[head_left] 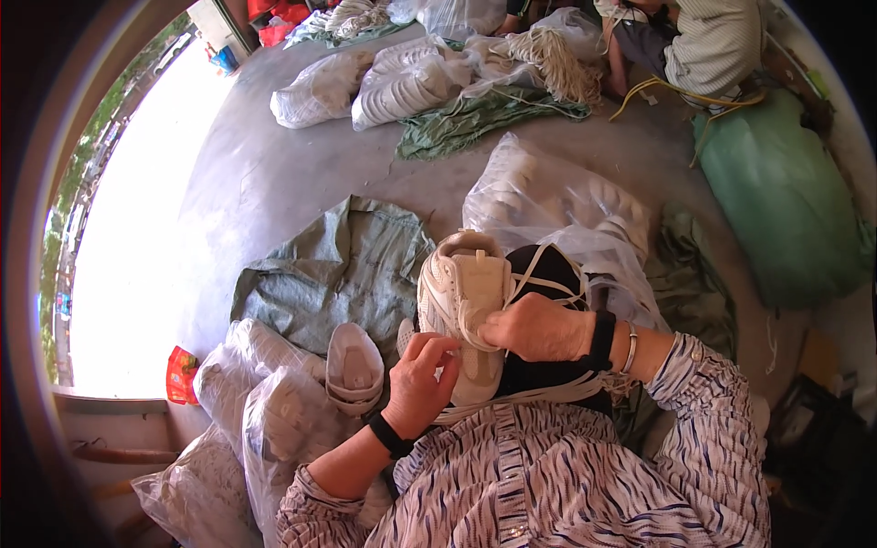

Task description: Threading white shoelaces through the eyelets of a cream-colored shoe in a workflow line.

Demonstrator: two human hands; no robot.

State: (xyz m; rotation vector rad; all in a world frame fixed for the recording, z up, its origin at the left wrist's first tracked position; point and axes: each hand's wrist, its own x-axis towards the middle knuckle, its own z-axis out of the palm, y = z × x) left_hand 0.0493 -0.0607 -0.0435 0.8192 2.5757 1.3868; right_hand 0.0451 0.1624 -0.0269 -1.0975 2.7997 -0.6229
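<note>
A cream-and-white sneaker (475, 283) rests in my lap on dark cloth, its toe pointing toward me. My right hand (541, 329) is closed at the front of the lacing, its fingertips pinching a pale shoelace (468, 327). Beside the toe, on the left, my left hand (423, 379) is curled with thumb and fingertips drawn together; whatever they may hold is too small to make out. More loose cream laces (546, 274) hang over the dark cloth right of the sneaker. The sneaker's lower laces are partly hidden by my fingers.
White shoes (354, 365) stand left of my lap, near clear bags of shoes (283, 411). Ahead lie a grey-green woven sack (338, 260) and another clear shoe bag (548, 187). A large green sack (776, 196) sits at right, near another seated person (717, 46).
</note>
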